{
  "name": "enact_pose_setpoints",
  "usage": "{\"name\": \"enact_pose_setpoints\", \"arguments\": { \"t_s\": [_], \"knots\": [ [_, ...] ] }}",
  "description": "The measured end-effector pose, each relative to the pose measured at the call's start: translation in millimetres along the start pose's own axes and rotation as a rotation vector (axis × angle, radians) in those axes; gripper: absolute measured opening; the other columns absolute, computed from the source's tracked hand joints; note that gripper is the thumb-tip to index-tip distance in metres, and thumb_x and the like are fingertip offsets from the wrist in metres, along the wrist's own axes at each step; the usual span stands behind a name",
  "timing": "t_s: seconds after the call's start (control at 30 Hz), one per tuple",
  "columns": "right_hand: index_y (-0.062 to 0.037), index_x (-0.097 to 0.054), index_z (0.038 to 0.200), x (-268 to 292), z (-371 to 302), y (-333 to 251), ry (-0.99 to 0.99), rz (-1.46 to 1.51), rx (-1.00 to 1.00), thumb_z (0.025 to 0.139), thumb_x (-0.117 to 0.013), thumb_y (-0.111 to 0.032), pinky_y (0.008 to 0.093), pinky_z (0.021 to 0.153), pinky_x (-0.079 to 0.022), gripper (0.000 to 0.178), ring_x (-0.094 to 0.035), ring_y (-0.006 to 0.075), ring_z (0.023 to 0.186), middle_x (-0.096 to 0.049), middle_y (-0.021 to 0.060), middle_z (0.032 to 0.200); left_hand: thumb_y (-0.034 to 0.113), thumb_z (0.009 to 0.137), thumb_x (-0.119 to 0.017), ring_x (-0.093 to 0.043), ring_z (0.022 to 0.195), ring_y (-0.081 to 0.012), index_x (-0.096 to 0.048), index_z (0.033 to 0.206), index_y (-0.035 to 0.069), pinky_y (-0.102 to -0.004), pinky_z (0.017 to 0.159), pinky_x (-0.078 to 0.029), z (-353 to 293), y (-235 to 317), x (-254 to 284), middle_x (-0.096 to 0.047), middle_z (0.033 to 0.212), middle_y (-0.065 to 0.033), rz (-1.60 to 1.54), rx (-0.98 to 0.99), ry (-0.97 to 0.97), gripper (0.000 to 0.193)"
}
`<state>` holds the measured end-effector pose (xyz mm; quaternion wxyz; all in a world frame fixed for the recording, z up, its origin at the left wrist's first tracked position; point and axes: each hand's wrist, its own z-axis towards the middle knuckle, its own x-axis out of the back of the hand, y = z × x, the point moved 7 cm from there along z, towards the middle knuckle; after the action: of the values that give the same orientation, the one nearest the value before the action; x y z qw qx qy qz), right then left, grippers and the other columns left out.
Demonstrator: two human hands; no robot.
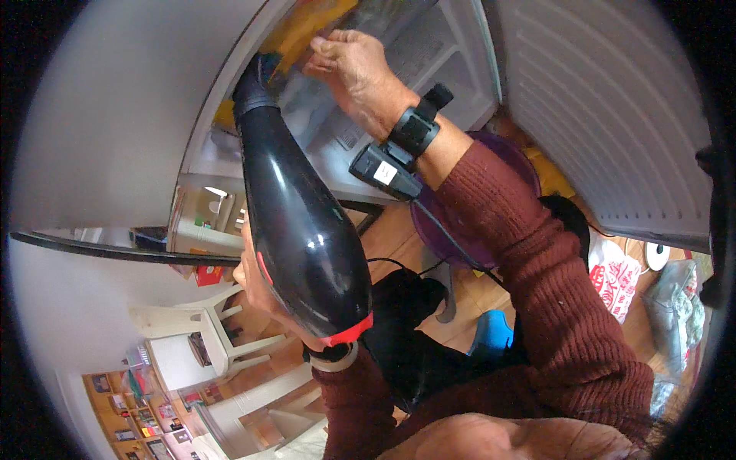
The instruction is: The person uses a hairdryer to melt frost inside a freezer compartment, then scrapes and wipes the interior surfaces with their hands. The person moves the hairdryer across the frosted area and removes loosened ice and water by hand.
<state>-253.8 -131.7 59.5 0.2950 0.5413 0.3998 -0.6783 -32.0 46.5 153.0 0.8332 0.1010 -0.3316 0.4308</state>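
Note:
My left hand (264, 287) is wrapped round a black hair dryer (307, 222) with a red ring at its rear end. The dryer slants upward, its dark nozzle (254, 88) at the mouth of an open freezer compartment (448, 73). Inside, beside the nozzle, lies something yellow (310, 31), partly hidden. My right hand (356, 77) is raised in front of the compartment, fingertips pinched together next to the yellow thing. Whatever they hold, if anything, is too small to tell. A black strap with a small device (387, 169) and a cable is on my right wrist.
A ribbed white door (606, 115) stands open at the right. Below the compartment is a purple basin (441, 230) on the wooden floor. Plastic bags (613, 280) lie at the lower right, near a blue slipper (491, 333). A white chair (222, 333) stands at the left.

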Motion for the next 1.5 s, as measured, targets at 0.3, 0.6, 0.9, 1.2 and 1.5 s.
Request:
{"name": "enact_pose_setpoints", "arguments": {
  "t_s": [0.3,0.6,0.9,1.2,1.5],
  "knots": [
    [0.0071,-0.054,0.126,4.3,-3.9,0.2,-0.112,0.107,-0.190,0.103,-0.062,-0.015,0.0392,0.094,-0.052,0.033,-0.060,0.0167,0.092,-0.057,0.0044,0.098,0.021,0.083,-0.078,-0.070,0.093,-0.0229,-0.069,0.121,0.001,-0.0379,0.084,-0.046,41.5,34.0,-35.4,-0.072,0.122,-0.0115,0.016,-0.060,-0.062,0.043],
    [-0.0026,-0.065,0.108,-4.1,0.0,-8.1,-0.229,0.172,-0.290,0.108,-0.053,-0.024,0.0351,0.087,-0.050,0.025,-0.063,0.0160,0.090,-0.067,0.0040,0.096,0.010,0.081,-0.077,-0.066,0.083,-0.0198,-0.066,0.131,0.001,-0.0351,0.084,-0.043,70.4,51.4,-64.1,-0.072,0.124,-0.0082,-0.028,-0.123,-0.040,0.051],
    [-0.0045,-0.068,0.104,7.2,11.2,-19.4,-0.146,0.090,-0.357,0.108,-0.048,-0.030,0.0325,0.081,-0.052,0.033,-0.066,0.0171,0.085,-0.072,0.0053,0.097,0.005,0.077,-0.078,-0.066,0.090,-0.0184,-0.064,0.136,0.002,-0.0349,0.086,-0.047,89.5,50.8,-83.6,-0.074,0.118,-0.0064,-0.071,-0.122,-0.044,0.061],
    [-0.0062,-0.068,0.103,14.0,23.0,-1.1,-0.206,0.102,-0.416,0.107,-0.049,-0.035,0.0333,0.078,-0.053,0.035,-0.066,0.0177,0.080,-0.072,0.0061,0.093,0.006,0.082,-0.074,-0.069,0.098,-0.0183,-0.063,0.138,0.004,-0.0346,0.093,-0.043,89.5,37.8,-95.4,-0.073,0.123,-0.0070,-0.130,-0.018,-0.080,0.057],
    [-0.0087,-0.068,0.108,-3.9,22.6,-45.8,-0.169,0.074,-0.215,0.106,-0.049,-0.050,0.0324,0.076,-0.053,0.045,-0.067,0.0173,0.082,-0.072,0.0054,0.092,0.004,0.083,-0.073,-0.068,0.094,-0.0181,-0.062,0.140,0.007,-0.0338,0.091,-0.044,102.4,52.2,-99.1,-0.073,0.114,-0.0052,-0.143,-0.055,-0.053,0.058]
  ]
}}
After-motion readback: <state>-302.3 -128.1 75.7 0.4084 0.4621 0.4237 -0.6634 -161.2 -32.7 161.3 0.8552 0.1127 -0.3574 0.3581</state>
